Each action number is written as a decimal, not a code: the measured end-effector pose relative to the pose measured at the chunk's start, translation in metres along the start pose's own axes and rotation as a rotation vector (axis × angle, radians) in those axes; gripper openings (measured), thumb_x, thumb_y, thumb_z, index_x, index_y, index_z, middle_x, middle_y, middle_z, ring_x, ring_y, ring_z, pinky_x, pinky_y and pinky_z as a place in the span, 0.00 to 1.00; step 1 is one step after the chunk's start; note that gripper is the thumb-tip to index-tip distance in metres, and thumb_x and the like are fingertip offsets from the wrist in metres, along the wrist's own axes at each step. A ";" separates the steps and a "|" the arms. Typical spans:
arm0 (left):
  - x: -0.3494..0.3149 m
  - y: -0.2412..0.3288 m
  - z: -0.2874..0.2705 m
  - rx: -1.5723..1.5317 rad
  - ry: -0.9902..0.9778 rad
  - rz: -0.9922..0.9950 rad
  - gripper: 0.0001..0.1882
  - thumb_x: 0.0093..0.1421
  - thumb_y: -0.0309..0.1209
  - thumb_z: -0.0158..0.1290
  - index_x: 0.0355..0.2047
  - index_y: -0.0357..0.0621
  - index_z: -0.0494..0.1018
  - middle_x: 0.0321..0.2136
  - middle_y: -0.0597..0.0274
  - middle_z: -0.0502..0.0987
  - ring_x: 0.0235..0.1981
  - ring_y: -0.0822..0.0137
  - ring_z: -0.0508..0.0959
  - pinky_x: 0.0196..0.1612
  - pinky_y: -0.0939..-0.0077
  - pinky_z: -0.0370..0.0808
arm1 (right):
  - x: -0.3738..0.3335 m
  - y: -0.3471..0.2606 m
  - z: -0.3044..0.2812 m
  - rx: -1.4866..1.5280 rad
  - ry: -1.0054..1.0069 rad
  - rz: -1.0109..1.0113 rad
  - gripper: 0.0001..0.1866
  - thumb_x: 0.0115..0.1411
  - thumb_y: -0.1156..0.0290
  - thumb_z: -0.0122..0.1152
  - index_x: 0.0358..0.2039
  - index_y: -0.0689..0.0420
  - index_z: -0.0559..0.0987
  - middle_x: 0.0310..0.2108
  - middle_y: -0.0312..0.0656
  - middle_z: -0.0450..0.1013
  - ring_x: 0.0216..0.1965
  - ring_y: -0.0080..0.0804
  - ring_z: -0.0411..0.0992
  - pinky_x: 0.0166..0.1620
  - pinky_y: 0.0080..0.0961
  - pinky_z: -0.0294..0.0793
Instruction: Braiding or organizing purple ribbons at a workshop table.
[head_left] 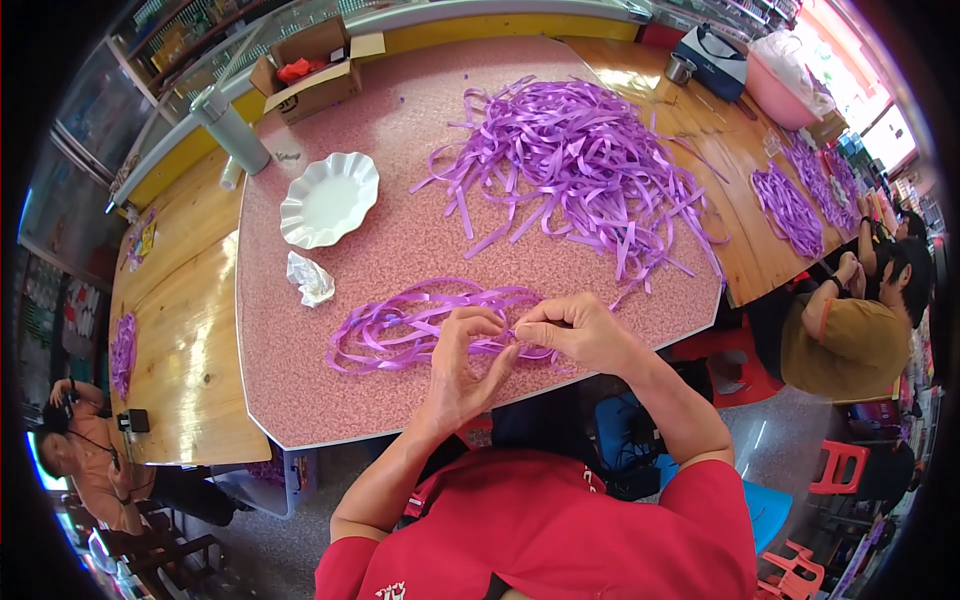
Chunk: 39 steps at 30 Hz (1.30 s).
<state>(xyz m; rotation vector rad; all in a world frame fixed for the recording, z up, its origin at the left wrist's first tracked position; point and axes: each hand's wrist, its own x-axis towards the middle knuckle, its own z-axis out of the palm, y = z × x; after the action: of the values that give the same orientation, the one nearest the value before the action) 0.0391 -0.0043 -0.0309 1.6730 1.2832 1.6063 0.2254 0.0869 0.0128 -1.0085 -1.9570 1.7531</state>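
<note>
Near the table's front edge, my left hand (466,368) and my right hand (584,334) meet over a looped bundle of purple ribbon (385,325). My right thumb and forefinger pinch a bit of ribbon at the bundle's right end. My left fingers are bent, and the thumb and forefinger tips close in on that same spot; the exact grip there is too small to make out. A large tangled heap of purple ribbons (570,150) lies beyond my hands, with a strand trailing down toward the right hand.
Left of the heap stand a white scalloped dish (330,200) and a crumpled white tissue (311,279). Farther back are a grey-green bottle (230,130) and an open cardboard box (315,90). On the right, a person (855,335) sits by more ribbon bundles (787,210); another person (95,450) sits at left.
</note>
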 end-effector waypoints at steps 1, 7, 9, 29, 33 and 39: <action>0.000 0.001 0.000 -0.001 -0.001 0.000 0.13 0.56 0.22 0.63 0.39 0.42 0.71 0.40 0.54 0.75 0.43 0.57 0.76 0.47 0.65 0.72 | 0.000 0.000 0.000 0.000 0.001 0.001 0.11 0.66 0.68 0.65 0.42 0.64 0.84 0.33 0.34 0.81 0.35 0.15 0.73 0.38 0.18 0.73; 0.002 -0.001 -0.006 0.135 -0.064 0.074 0.15 0.54 0.19 0.63 0.38 0.43 0.71 0.40 0.54 0.75 0.43 0.56 0.76 0.48 0.63 0.71 | -0.001 -0.004 -0.001 -0.009 -0.026 -0.006 0.12 0.65 0.68 0.65 0.42 0.64 0.85 0.33 0.33 0.81 0.35 0.15 0.73 0.38 0.18 0.73; 0.001 -0.004 -0.006 0.122 -0.071 0.069 0.15 0.53 0.18 0.63 0.38 0.43 0.71 0.39 0.55 0.75 0.43 0.55 0.76 0.48 0.62 0.70 | -0.002 -0.005 0.000 -0.042 -0.036 -0.013 0.12 0.65 0.68 0.66 0.42 0.64 0.84 0.33 0.33 0.81 0.36 0.14 0.73 0.38 0.18 0.73; -0.006 -0.007 -0.003 -0.369 0.010 -0.285 0.06 0.63 0.24 0.58 0.36 0.38 0.71 0.36 0.64 0.73 0.40 0.72 0.72 0.48 0.75 0.70 | -0.001 -0.010 0.022 -0.218 0.197 -0.291 0.07 0.62 0.74 0.67 0.40 0.61 0.84 0.31 0.31 0.72 0.28 0.13 0.65 0.29 0.16 0.62; -0.007 -0.004 -0.004 -0.355 0.001 -0.300 0.06 0.64 0.25 0.58 0.37 0.38 0.71 0.35 0.65 0.72 0.40 0.72 0.71 0.47 0.77 0.69 | -0.001 -0.016 0.023 -0.202 0.208 -0.228 0.07 0.61 0.75 0.68 0.39 0.62 0.85 0.28 0.30 0.71 0.26 0.14 0.63 0.28 0.16 0.59; -0.007 -0.003 -0.006 -0.340 0.006 -0.279 0.06 0.63 0.26 0.57 0.37 0.38 0.71 0.34 0.65 0.72 0.40 0.72 0.72 0.47 0.76 0.69 | -0.002 -0.019 0.019 -0.124 0.115 -0.145 0.09 0.62 0.72 0.68 0.40 0.63 0.85 0.32 0.34 0.77 0.31 0.15 0.70 0.32 0.17 0.68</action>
<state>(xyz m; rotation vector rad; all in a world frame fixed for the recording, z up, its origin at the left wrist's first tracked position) 0.0331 -0.0104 -0.0359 1.2274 1.1140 1.5560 0.2091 0.0714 0.0276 -0.9575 -2.0321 1.4796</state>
